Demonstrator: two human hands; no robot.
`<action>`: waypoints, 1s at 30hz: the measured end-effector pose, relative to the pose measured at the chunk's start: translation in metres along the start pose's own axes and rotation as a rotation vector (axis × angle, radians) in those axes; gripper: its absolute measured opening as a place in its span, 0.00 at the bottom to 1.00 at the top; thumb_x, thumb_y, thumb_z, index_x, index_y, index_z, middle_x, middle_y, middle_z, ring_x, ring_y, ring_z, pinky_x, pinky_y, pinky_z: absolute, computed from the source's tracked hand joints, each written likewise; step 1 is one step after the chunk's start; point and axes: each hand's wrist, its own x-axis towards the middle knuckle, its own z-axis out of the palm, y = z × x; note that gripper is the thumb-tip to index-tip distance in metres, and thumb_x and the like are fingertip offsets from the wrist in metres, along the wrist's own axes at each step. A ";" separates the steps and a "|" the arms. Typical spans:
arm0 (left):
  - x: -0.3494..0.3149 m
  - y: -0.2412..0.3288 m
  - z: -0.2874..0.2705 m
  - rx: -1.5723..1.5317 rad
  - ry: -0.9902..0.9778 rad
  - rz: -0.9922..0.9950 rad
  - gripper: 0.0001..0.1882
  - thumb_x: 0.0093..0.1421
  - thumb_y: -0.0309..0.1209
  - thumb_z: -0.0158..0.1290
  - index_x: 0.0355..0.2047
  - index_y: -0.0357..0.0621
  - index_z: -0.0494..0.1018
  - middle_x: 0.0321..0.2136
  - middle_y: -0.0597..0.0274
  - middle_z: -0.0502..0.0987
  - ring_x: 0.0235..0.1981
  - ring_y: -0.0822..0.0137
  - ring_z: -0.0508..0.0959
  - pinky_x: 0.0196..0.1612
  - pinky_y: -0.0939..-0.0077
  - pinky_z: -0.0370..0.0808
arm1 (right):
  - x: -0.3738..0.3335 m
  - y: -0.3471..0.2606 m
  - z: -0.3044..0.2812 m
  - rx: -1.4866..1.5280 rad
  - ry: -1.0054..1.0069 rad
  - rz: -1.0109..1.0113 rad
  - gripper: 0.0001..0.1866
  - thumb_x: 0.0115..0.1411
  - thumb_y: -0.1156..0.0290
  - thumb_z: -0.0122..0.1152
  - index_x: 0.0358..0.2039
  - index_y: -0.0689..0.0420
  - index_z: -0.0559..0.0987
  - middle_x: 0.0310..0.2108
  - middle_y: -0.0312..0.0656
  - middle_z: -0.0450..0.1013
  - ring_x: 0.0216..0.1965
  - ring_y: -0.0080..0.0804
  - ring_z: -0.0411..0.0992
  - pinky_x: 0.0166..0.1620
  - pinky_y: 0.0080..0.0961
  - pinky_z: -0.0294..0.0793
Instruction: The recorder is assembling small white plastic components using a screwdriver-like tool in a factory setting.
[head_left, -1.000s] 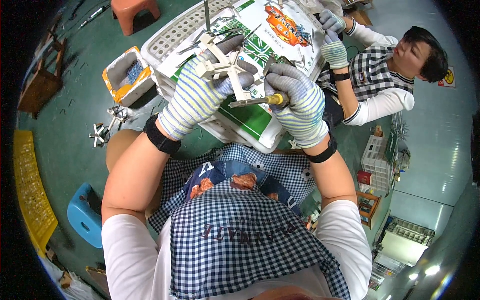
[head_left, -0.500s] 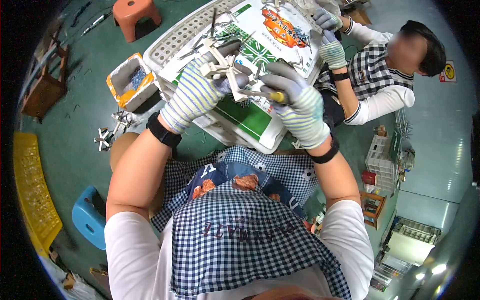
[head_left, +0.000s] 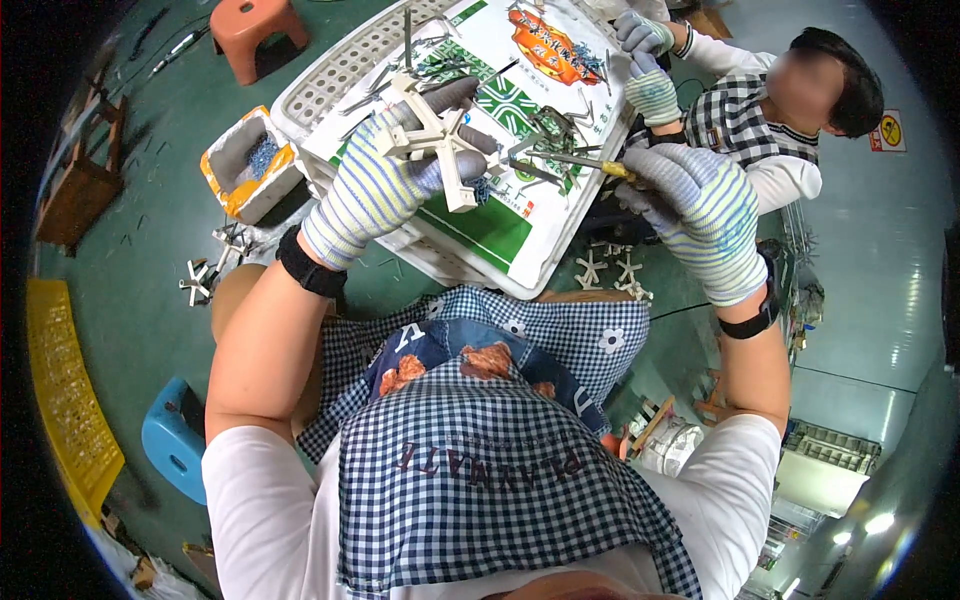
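Observation:
My left hand (head_left: 372, 190), in a striped glove with grey palm, is closed around a white star-shaped plastic base (head_left: 445, 140) with several arms. It holds the base tilted over the near left part of the work surface. My right hand (head_left: 705, 220), gloved alike, is closed on a screwdriver (head_left: 612, 169) with a yellow handle. Its thin shaft points left toward the base, with its tip apart from the base, over dark metal strips (head_left: 540, 172). These strips and small screws lie scattered on a printed white and green sheet (head_left: 482, 238) covering an upturned white plastic crate (head_left: 312, 104).
Across the crate at right, a co-worker (head_left: 735, 135) has gloved hands at its far edge. A taped foam box (head_left: 250, 205) of screws stands left, near an orange stool (head_left: 252, 28) and a blue stool (head_left: 172, 440). More white star bases (head_left: 590, 268) are on the floor.
My right hand has moved right and toward me with the screwdriver, drawing its tip away from the white base. My left hand still holds the base, now turned slightly.

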 end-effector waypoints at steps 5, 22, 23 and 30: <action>-0.004 -0.005 0.001 -0.225 -0.039 -0.088 0.37 0.57 0.34 0.66 0.64 0.38 0.65 0.39 0.63 0.83 0.41 0.74 0.80 0.48 0.77 0.76 | 0.003 0.004 0.000 -0.021 -0.007 -0.087 0.16 0.51 0.61 0.71 0.41 0.49 0.83 0.31 0.37 0.78 0.30 0.36 0.78 0.30 0.33 0.75; -0.011 -0.010 0.003 -0.112 -0.042 -0.071 0.36 0.56 0.35 0.67 0.62 0.41 0.67 0.43 0.60 0.82 0.43 0.70 0.81 0.49 0.72 0.77 | 0.007 -0.002 -0.014 -0.069 -0.068 -0.137 0.17 0.51 0.66 0.65 0.43 0.47 0.82 0.33 0.38 0.79 0.33 0.36 0.79 0.32 0.33 0.76; -0.012 -0.009 0.004 -0.174 -0.067 -0.095 0.36 0.56 0.30 0.67 0.63 0.41 0.66 0.42 0.62 0.82 0.43 0.71 0.81 0.50 0.73 0.77 | 0.007 -0.002 -0.016 -0.096 -0.085 -0.159 0.16 0.52 0.66 0.63 0.43 0.46 0.82 0.34 0.37 0.79 0.33 0.35 0.79 0.32 0.33 0.75; -0.022 -0.012 0.006 0.044 -0.151 -0.188 0.33 0.56 0.33 0.67 0.61 0.40 0.68 0.41 0.62 0.82 0.40 0.71 0.81 0.46 0.74 0.79 | 0.011 -0.023 -0.032 -0.275 -0.263 -0.238 0.19 0.55 0.67 0.56 0.49 0.46 0.79 0.37 0.36 0.77 0.32 0.32 0.76 0.31 0.30 0.73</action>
